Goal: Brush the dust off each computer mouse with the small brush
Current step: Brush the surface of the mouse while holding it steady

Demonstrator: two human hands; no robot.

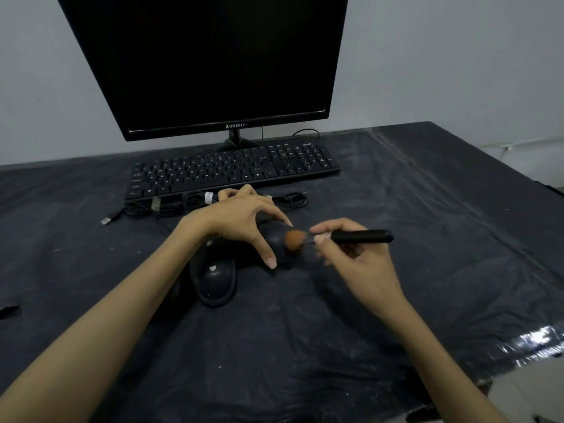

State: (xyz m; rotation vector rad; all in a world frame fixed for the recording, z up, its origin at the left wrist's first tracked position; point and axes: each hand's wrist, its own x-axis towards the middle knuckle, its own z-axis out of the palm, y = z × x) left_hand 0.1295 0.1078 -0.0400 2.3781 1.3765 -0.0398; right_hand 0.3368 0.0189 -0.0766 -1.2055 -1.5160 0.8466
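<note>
Brush bristles touching black mouse, right hand fingers pinching handle, left hand fingers gripping mouse

Black monitor, screen dark, marked QWERTY, stood at back of table. Black keyboard laid just before monitor stand. Table covered in dark wrinkled plastic sheet. Pale wall seen behind.
</note>
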